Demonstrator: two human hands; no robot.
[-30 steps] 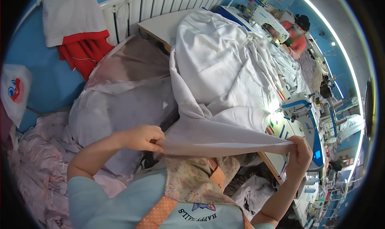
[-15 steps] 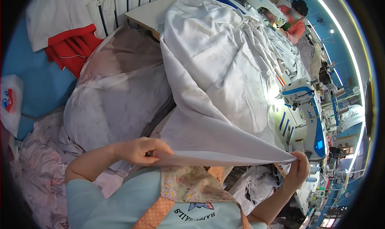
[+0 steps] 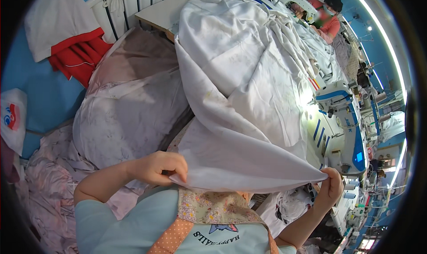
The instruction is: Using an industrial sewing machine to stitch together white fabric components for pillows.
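A large white cloth (image 3: 249,107) lies in folds over the sewing table, its near edge drawn across in front of me. At the left end of that edge, my left hand (image 3: 163,168) pinches the fabric between thumb and fingers. My right hand (image 3: 331,185) grips the other end, at a pointed corner near the sewing machine (image 3: 353,129). Between the two hands the edge spans in a shallow sag over my floral apron (image 3: 213,207). The machine's needle area is partly hidden behind the cloth and bright light.
Pale fabric heaps (image 3: 129,116) drape to the left, beside more on the floor (image 3: 53,178). A white and red cloth (image 3: 66,36) and a plastic bag (image 3: 13,120) lie on the far left. A co-worker (image 3: 327,18) sits at another machine (image 3: 296,0) at the far right.
The stretched edge between my hands has slackened and dips lower toward me. Both hands keep hold in nearly the same places; the view has shifted slightly.
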